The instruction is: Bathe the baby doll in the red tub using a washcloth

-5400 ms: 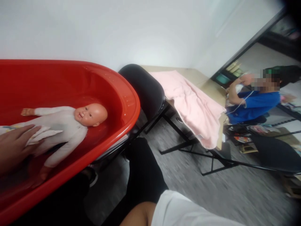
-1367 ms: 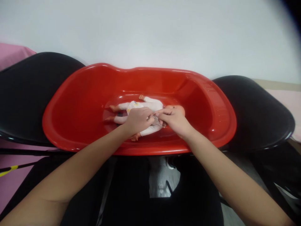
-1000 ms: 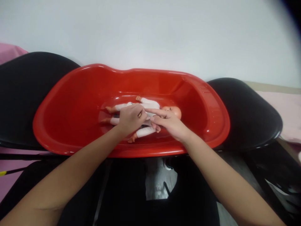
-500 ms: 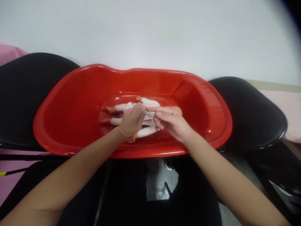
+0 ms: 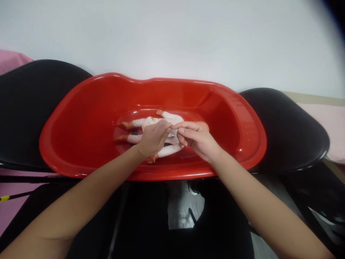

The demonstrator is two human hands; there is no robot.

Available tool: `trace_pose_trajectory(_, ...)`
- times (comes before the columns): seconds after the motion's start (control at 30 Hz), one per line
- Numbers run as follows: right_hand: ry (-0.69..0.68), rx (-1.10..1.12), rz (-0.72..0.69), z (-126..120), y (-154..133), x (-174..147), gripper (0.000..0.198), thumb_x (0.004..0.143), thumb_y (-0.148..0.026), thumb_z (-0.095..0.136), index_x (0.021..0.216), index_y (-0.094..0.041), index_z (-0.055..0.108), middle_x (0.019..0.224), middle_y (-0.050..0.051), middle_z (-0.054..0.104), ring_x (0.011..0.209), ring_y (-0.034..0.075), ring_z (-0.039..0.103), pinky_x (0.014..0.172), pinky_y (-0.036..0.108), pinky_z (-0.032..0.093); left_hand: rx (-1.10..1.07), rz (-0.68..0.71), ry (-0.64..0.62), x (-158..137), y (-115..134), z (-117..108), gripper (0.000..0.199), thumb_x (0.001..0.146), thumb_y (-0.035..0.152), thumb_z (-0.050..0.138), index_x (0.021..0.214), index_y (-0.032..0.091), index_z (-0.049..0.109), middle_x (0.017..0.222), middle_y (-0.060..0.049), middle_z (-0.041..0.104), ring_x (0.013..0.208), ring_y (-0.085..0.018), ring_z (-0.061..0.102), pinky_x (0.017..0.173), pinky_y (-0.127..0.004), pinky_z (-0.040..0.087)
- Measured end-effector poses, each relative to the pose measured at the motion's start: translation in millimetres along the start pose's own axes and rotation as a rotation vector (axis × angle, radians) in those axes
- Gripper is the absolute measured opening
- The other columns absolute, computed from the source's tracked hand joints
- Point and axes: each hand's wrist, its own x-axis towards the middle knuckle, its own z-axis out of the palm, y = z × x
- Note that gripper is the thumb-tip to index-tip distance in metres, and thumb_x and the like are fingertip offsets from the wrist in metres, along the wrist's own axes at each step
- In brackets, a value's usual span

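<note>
A baby doll (image 5: 172,149) in a white long-sleeved, long-legged suit lies in a red plastic baby bathtub (image 5: 78,126), feet to the left and head to the right. My left hand (image 5: 155,138) is over the doll's middle, fingers bent and pressed together. From the right my right hand (image 5: 198,140) reaches over the doll's chest and covers most of its head. Its thumb and forefinger are close together, the other fingers curled under. The fingertips of both hands meet or nearly meet. Anything pinched between them is hidden.
Black glossy chair seats (image 5: 285,133) flank and support the tub, with another black seat (image 5: 215,216) in front, close to me. A white wall (image 5: 172,36) stands right behind the tub. Pink cloth (image 5: 13,59) shows at the far left and paler pink (image 5: 323,122) at the right.
My right forefinger has bent slightly and my left fingertips have shifted a little to the right. The doll and tub stay where they were.
</note>
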Motion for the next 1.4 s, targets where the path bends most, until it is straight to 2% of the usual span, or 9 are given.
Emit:
trace_pose_trajectory(0.33, 0.119, -0.083, 0.053, -2.2, 2.2, 2.6, 0.024, 0.075, -0.04, 0.075, 0.077, -0.017, 0.07, 0.071, 0.001, 0.065, 0.056, 0.007, 0.051, 0.053, 0.021, 0.043, -0.09, 0.005, -0.133, 1.4, 3.7, 1.2, 0.042, 0.103, 0.042, 0.024, 0.082, 0.02, 0.053, 0.075, -0.003, 0.059, 0.069, -0.016, 0.054, 0.067, -0.032, 0.042)
trace_pose_trajectory(0.47, 0.072, 0.027, 0.131, -3.0, 2.0, 2.7, 0.023, 0.075, -0.037, 0.076, 0.076, -0.016, 0.069, 0.072, 0.002, 0.066, 0.056, 0.007, 0.051, 0.052, 0.02, 0.044, -0.084, 0.027, -0.169, 1.8, 2.5, 2.5, 0.045, 0.103, 0.042, 0.021, 0.081, 0.019, 0.053, 0.073, -0.003, 0.059, 0.067, -0.016, 0.054, 0.066, -0.031, 0.042)
trace_pose_trajectory(0.6, 0.003, 0.096, 0.173, -4.9, 3.7, 2.6, 0.021, 0.078, -0.035, 0.074, 0.078, -0.015, 0.069, 0.075, 0.002, 0.066, 0.059, 0.007, 0.052, 0.053, 0.019, 0.046, -0.034, 0.051, -0.112, 2.4, -1.0, 3.6, 0.045, 0.104, 0.04, 0.022, 0.077, 0.019, 0.051, 0.071, -0.003, 0.059, 0.064, -0.015, 0.053, 0.063, -0.03, 0.04)
trace_pose_trajectory(0.9, 0.069, 0.11, 0.154, -5.0, 2.4, 4.0, 0.021, 0.076, -0.035, 0.076, 0.08, -0.015, 0.07, 0.076, 0.002, 0.067, 0.056, 0.006, 0.052, 0.051, 0.017, 0.045, -0.012, 0.05, -0.139, 1.6, 2.0, 2.3, 0.044, 0.103, 0.039, 0.021, 0.082, 0.018, 0.054, 0.075, -0.004, 0.062, 0.067, -0.015, 0.056, 0.065, -0.03, 0.042)
trace_pose_trajectory(1.07, 0.08, 0.039, 0.163, -2.2, 4.1, 5.2, 0.031, 0.075, -0.045, 0.076, 0.074, -0.015, 0.07, 0.069, 0.001, 0.064, 0.056, 0.006, 0.052, 0.051, 0.018, 0.045, 0.08, 0.033, -0.218, 3.6, -8.6, 8.7, 0.04, 0.102, 0.034, 0.026, 0.085, 0.018, 0.058, 0.077, -0.004, 0.062, 0.068, -0.017, 0.056, 0.067, -0.032, 0.042)
trace_pose_trajectory(1.17, 0.058, -0.047, 0.185, -2.5, 10.4, 7.3, 0.046, 0.081, -0.059, 0.066, 0.069, -0.014, 0.069, 0.068, 0.004, 0.064, 0.06, 0.009, 0.056, 0.055, 0.02, 0.047, 0.223, -0.073, -0.243, 5.0, -29.1, 21.7, 0.03, 0.099, 0.03, 0.036, 0.087, 0.016, 0.06, 0.085, -0.006, 0.062, 0.08, -0.02, 0.058, 0.076, -0.034, 0.044)
trace_pose_trajectory(1.27, 0.11, -0.186, 0.169, -4.9, 17.6, 9.7, 0.057, 0.087, -0.066, 0.051, 0.077, -0.014, 0.071, 0.081, 0.008, 0.069, 0.076, 0.015, 0.063, 0.064, 0.025, 0.051, 0.347, -0.164, -0.3, 0.6, -54.6, 34.9, 0.026, 0.096, 0.031, 0.045, 0.101, 0.014, 0.064, 0.107, -0.013, 0.062, 0.104, -0.026, 0.056, 0.093, -0.041, 0.043)
trace_pose_trajectory(1.33, 0.187, -0.351, 0.091, -6.6, 21.7, 10.7, 0.054, 0.091, -0.062, 0.047, 0.087, -0.015, 0.072, 0.094, 0.01, 0.071, 0.091, 0.019, 0.065, 0.075, 0.031, 0.054, 0.371, -0.195, -0.406, -6.4, -70.3, 41.1, 0.04, 0.095, 0.038, 0.05, 0.125, 0.013, 0.059, 0.132, -0.017, 0.054, 0.125, -0.031, 0.047, 0.105, -0.046, 0.035)
trace_pose_trajectory(1.4, 0.247, -0.566, -0.042, -7.5, 26.0, 10.7, 0.044, 0.095, -0.053, 0.047, 0.1, -0.016, 0.071, 0.107, 0.01, 0.07, 0.105, 0.022, 0.063, 0.092, 0.038, 0.051, 0.349, -0.214, -0.55, -15.2, -83.2, 45.4, 0.063, 0.093, 0.05, 0.051, 0.145, 0.015, 0.043, 0.155, -0.019, 0.031, 0.143, -0.036, 0.026, 0.113, -0.053, 0.025)
